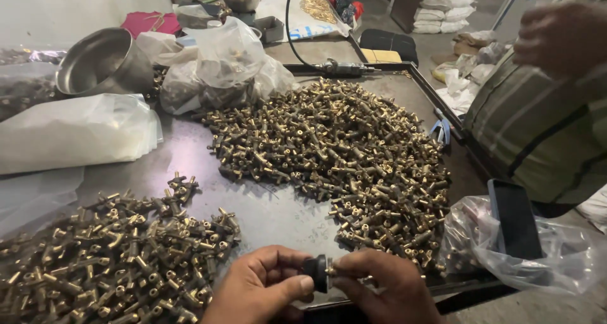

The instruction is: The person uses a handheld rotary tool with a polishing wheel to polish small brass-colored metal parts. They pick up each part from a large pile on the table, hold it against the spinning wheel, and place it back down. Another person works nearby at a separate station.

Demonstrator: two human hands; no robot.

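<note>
While left hand (262, 286) and right hand (379, 286) pinch small black knob (316, 272) with brass fitting (331, 270) at near worktop (278, 213) edge: slip risks drop, loss into brass heap (114, 261) left.

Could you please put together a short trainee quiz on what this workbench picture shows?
1. True or false: both hands, the left hand and the right hand, are on the small black knob.
2. Which heap of brass fittings is larger? A) the heap beside the left hand B) the heap in the middle of the tray
3. What lies on the clear plastic bag at the right edge of the metal tray?

Key
1. True; the two hands pinch it between their fingertips.
2. B
3. A dark phone, leaning on the bag.
</note>
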